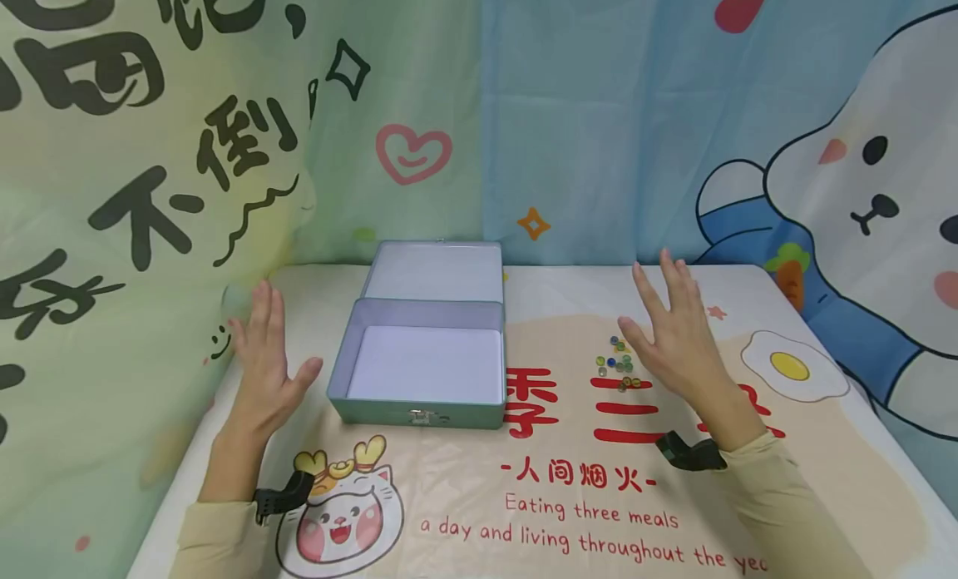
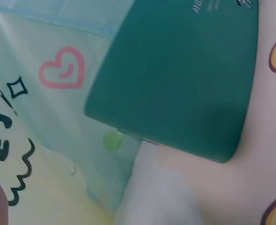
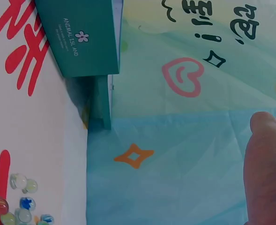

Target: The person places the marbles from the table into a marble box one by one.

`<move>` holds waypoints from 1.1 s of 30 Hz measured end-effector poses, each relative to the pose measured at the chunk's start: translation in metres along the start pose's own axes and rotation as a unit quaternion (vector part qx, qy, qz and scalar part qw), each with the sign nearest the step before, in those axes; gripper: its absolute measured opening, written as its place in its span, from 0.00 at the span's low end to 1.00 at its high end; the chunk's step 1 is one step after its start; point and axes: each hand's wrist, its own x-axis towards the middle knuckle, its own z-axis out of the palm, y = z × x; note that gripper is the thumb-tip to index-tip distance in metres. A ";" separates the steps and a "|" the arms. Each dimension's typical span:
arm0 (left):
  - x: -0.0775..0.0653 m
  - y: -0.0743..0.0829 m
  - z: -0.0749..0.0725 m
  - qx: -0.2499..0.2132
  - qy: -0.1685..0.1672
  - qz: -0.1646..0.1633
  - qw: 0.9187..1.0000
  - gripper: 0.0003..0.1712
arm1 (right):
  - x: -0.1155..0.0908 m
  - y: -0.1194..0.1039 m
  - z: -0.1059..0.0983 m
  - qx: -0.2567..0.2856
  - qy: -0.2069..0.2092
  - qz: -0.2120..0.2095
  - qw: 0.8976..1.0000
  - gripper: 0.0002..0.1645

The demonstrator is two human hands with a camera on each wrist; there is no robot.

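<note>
A green metal box [image 1: 419, 414] stands on the table with its lid [image 1: 434, 271] raised at the back; its pale inside holds nothing. To its left my left hand [image 1: 265, 367] is held up with fingers straight and thumb spread, apart from the box. On the right my right hand [image 1: 677, 338] is raised too, fingers extended. Beside its thumb a small cluster of glass marbles [image 1: 611, 363] lies on the table. In the right wrist view, clear, blue and reddish marbles [image 3: 27, 203] show at the lower left, and my thumb [image 3: 269, 168] at the right.
A printed tablecloth [image 1: 591, 529] with red lettering, a cat drawing and a fried-egg drawing covers the table. Behind its far edge hangs a printed curtain [image 1: 561, 130], which also runs down the left side. Dark straps [image 1: 284, 496] sit on both wrists.
</note>
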 end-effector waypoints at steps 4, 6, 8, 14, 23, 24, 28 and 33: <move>-0.006 -0.005 0.004 -0.017 -0.009 0.004 1.000 0.55 | -0.001 0.000 0.005 0.004 -0.001 -0.003 1.000 0.43; -0.011 -0.008 0.007 -0.032 -0.025 -0.004 0.999 0.56 | -0.001 -0.001 0.008 0.008 0.002 -0.005 1.000 0.42; -0.016 -0.010 0.011 -0.045 -0.047 -0.013 0.998 0.57 | -0.002 -0.001 0.010 0.012 0.004 -0.008 1.000 0.42; -0.025 -0.014 0.022 -0.068 -0.098 -0.033 0.992 0.59 | -0.002 -0.004 0.015 0.016 -0.003 -0.004 1.000 0.42; -0.032 -0.017 0.028 -0.081 -0.116 -0.038 0.989 0.61 | -0.005 -0.003 0.026 0.010 -0.024 0.027 0.999 0.42; -0.032 -0.017 0.029 -0.080 -0.118 -0.038 0.989 0.61 | -0.005 -0.003 0.027 0.008 -0.024 0.028 0.999 0.42; -0.034 -0.018 0.031 -0.086 -0.120 -0.039 0.988 0.61 | -0.005 -0.001 0.032 0.008 -0.020 0.030 0.999 0.42; -0.037 -0.020 0.033 -0.098 -0.129 -0.039 0.986 0.62 | -0.004 0.002 0.037 0.011 -0.017 0.034 0.999 0.42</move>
